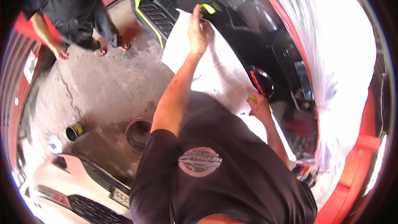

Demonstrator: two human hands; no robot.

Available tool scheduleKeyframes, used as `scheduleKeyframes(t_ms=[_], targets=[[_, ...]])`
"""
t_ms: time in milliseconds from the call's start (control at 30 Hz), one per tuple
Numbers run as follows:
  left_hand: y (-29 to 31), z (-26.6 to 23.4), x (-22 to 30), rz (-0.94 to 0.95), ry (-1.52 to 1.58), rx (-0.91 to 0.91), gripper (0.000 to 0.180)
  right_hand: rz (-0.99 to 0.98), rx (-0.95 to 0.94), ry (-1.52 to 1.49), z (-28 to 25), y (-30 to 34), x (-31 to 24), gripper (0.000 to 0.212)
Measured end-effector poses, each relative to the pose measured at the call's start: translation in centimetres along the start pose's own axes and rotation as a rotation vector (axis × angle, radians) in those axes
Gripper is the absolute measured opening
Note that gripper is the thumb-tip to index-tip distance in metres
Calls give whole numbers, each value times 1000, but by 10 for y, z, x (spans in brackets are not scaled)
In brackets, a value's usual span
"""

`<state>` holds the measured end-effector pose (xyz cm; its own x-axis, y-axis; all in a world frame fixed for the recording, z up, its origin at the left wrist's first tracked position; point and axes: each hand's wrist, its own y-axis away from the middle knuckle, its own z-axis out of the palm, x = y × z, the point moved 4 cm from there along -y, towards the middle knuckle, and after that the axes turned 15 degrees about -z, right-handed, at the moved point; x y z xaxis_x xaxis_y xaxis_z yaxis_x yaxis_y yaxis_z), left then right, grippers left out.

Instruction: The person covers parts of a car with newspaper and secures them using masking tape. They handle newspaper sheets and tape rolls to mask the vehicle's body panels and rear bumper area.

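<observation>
A large white paper sheet [226,74] hangs along the side of a glossy black vehicle panel [236,20]. My left hand [198,37] lies against the sheet's upper edge, its fingers stretched out and pointing away from me. Just beyond the fingertips, a strip of yellow-green tape [208,8] sticks to the panel. Lower along the same edge, my right hand [260,107] has its fingers curled together, with a bit of yellow-green tape [252,98] showing at them. A black rounded part with red marking [262,82] sits right beside that hand.
Clear plastic film [323,37] covers the vehicle's upper part at right. A black step [157,16] edged in yellow-green tape stands ahead. A barefoot person in dark clothes [78,12] stands far left. A black can [74,132], a bucket [139,132] and a white car [62,182] are at left.
</observation>
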<state>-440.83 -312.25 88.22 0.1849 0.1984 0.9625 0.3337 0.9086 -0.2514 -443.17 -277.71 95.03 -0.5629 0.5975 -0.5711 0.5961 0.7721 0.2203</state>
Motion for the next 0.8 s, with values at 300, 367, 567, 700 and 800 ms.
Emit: scheduleKeyframes(t_ms=[300,367,567,700,800], targets=[[-8,-10,-17,-334,484,172,76,105,-11,-2,5,-5,-10,51],[-13,-7,-19,-349,502,167,73,100,11,-25,6,-6,-11,50],[-21,2,-48,-405,467,256,56,86,28,-37,8,-4,-2,51],[-33,-6,-56,-461,650,193,46,103,59,-90,10,-8,-7,51],[-32,-9,-52,-503,653,153,47,133,28,-52,9,-12,-2,52]])
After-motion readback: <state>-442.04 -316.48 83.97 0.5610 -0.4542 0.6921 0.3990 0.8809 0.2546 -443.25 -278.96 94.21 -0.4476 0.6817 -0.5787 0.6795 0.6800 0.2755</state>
